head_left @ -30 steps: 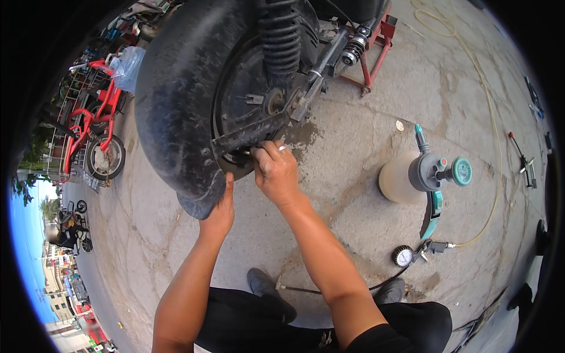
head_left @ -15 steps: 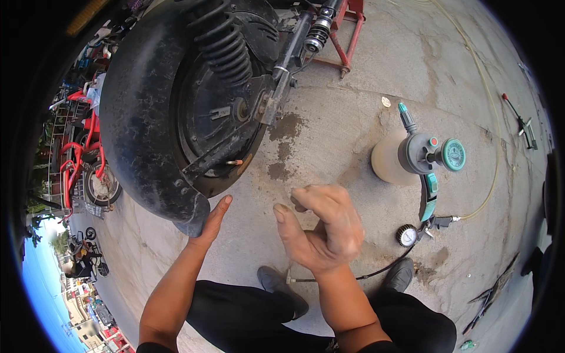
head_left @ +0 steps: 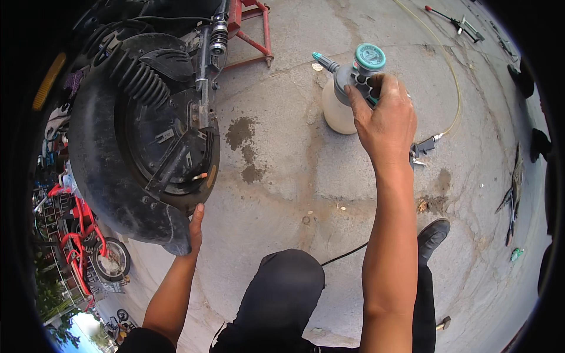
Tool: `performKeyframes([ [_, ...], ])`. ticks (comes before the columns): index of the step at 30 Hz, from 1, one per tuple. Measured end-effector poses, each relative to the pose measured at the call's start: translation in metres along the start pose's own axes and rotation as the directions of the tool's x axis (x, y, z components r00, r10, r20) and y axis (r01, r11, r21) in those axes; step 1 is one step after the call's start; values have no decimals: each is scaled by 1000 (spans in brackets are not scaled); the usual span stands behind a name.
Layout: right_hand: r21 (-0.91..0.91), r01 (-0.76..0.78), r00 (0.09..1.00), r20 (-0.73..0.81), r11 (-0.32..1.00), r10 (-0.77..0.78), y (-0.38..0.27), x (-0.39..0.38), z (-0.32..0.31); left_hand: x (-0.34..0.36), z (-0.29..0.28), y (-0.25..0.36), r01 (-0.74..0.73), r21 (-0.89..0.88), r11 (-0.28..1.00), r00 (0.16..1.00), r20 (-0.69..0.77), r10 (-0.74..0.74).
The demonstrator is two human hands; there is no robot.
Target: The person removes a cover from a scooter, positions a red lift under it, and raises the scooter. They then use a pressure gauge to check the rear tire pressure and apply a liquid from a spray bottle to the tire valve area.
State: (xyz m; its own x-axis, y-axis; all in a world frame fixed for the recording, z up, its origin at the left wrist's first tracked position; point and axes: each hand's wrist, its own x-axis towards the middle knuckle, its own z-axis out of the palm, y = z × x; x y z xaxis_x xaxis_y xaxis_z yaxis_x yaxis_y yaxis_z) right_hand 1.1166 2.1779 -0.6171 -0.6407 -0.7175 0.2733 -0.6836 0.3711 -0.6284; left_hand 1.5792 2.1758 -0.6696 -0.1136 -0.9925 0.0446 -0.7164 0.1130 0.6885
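Observation:
A black scooter wheel with its tyre (head_left: 213, 185) stands at the left under a scuffed black mudguard (head_left: 97, 170). My left hand (head_left: 195, 235) is at the mudguard's lower end, its thumb upright by the tyre's edge; its other fingers are hidden. To the right stands an upright pump sprayer (head_left: 340, 115) with a cloudy pale bottle, a grey head and a green-rimmed pump knob. My right hand (head_left: 385, 120) is over its handle side, thumb and curved fingers apart. The handle is mostly covered, and whether the hand touches it I cannot tell.
Past my right hand lies an air gun (head_left: 422, 150) on a yellowish hose (head_left: 456, 100). A red stand (head_left: 253, 44) is behind the wheel. A red-handled tool (head_left: 456, 23) lies far right. Red motorbike parts (head_left: 82, 235) stand at the left, and wet patches (head_left: 241, 135) mark the concrete.
My right hand has reached forward and right to the sprayer. My view has shifted right. The left hand stays by the mudguard's end.

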Motion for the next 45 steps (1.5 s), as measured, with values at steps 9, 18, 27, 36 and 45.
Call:
performKeyframes([
  [9,-327,115,993,69,938,-98,34,-20,-8,0,18,8,-83,-12,996,996,10,83],
  [18,-192,51,996,86,980,-34,28,-23,6,5,3,2,-218,-77,973,975,12,220],
  [27,-171,-13,996,80,985,27,22,-62,4,19,-13,26,-517,-37,855,842,156,516],
  [36,72,-159,983,-80,985,165,26,-130,24,29,-13,-30,-571,-68,818,806,145,574],
  [45,505,-409,890,35,760,455,-33,-258,15,74,1,-91,-639,-275,719,709,152,689],
])
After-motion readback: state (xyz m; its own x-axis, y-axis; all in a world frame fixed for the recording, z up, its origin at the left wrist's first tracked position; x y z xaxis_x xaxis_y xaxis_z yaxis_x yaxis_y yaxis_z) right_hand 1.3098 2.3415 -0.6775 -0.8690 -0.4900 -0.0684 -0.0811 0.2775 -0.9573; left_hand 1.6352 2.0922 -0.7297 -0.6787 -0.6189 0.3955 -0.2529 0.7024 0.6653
